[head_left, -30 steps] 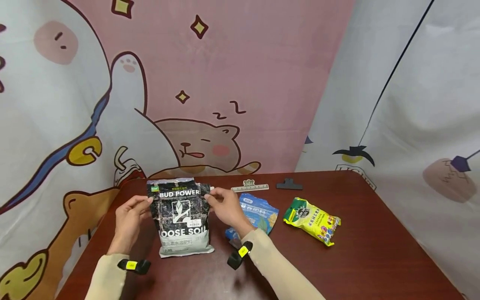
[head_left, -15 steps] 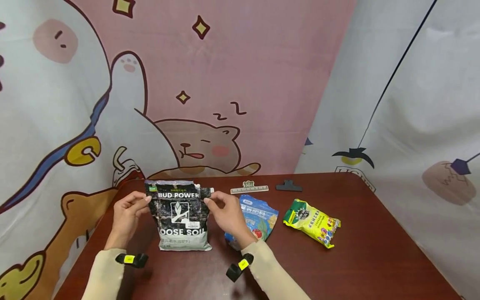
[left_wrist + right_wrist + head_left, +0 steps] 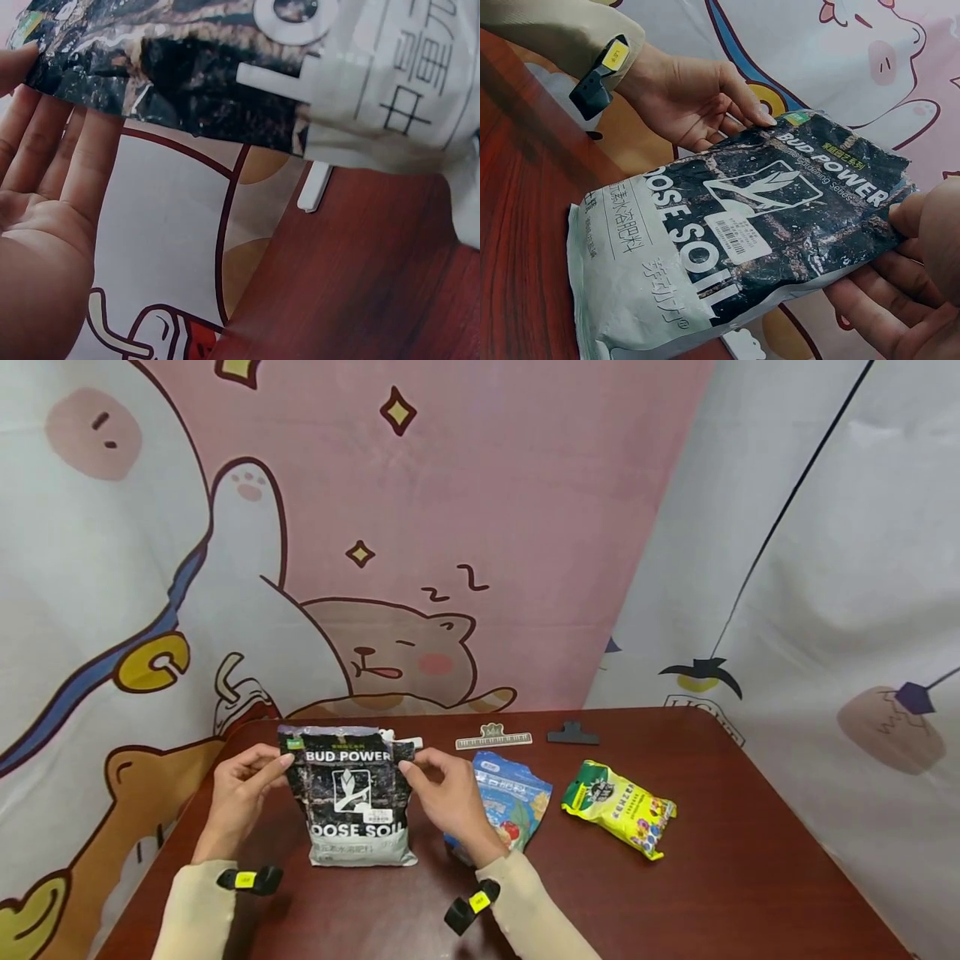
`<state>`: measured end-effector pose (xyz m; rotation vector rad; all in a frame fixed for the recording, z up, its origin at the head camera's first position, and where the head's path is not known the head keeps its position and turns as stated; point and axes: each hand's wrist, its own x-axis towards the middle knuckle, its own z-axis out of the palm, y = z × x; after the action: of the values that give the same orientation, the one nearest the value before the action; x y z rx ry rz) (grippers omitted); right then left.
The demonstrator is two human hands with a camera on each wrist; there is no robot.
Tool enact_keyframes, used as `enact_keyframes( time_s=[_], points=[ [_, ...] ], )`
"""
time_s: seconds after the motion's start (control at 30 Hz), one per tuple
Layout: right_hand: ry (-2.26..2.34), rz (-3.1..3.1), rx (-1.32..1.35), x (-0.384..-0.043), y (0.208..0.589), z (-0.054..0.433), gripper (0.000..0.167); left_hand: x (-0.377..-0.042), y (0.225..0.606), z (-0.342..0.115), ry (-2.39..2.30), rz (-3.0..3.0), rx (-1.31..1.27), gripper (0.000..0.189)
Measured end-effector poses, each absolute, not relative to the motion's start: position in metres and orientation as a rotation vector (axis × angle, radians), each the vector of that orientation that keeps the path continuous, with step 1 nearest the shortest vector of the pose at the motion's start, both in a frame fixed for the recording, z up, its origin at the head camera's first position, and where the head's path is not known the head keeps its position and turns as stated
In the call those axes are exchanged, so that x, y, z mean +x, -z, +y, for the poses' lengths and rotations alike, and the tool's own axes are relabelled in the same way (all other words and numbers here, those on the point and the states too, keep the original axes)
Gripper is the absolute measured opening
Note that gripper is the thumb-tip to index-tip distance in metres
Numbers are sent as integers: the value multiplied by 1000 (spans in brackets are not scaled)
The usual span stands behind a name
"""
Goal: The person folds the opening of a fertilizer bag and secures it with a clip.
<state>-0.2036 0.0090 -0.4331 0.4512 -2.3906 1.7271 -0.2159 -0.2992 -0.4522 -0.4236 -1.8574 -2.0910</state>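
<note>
A black-and-grey bag of soil labelled BUD POWER LOOSE SOIL (image 3: 351, 806) stands roughly upright at the left of the table, its printed front facing me. My left hand (image 3: 238, 797) pinches its upper left edge between thumb and fingers. On the opposite side, my right hand (image 3: 453, 797) pinches the upper right edge the same way. The right wrist view shows the bag (image 3: 682, 262) tilted, with the left hand (image 3: 686, 97) at its far edge and the right hand (image 3: 900, 300) at its near edge. Parts of a white object (image 3: 387, 735) poke out from behind the bag's top right.
Behind my right forearm lies a blue pouch (image 3: 510, 793), partly covered by it. Farther right is a yellow-and-green bag (image 3: 622, 810). A piano-key patterned clip (image 3: 493, 739) and a dark grey clip (image 3: 573, 734) lie near the back edge of the brown table (image 3: 720, 852), before a cartoon curtain.
The bag's lower end has shifted slightly away from me and left, while both hands keep their pinch on its upper sides. The head view has turned slightly.
</note>
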Motion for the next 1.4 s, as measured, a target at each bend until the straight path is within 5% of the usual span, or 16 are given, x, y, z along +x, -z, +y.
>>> enact_keyframes(
  time_s=[0.93, 1.13, 1.27, 1.4],
  points=[
    [-1737, -2359, 441, -205, 430, 9, 19, -213, 441, -297, 2009, -1904, -281, 4],
    [-1655, -2288, 537, -204, 434, 8, 22, -213, 443, -301, 2043, -1852, -417, 32],
    [-1576, -2212, 690, -206, 435, 9, 41, -214, 443, -303, 2004, -1859, -507, 56],
    [-1460, -2173, 824, -207, 436, 10, 51, -208, 439, -303, 1894, -1999, -390, 51]
  ],
)
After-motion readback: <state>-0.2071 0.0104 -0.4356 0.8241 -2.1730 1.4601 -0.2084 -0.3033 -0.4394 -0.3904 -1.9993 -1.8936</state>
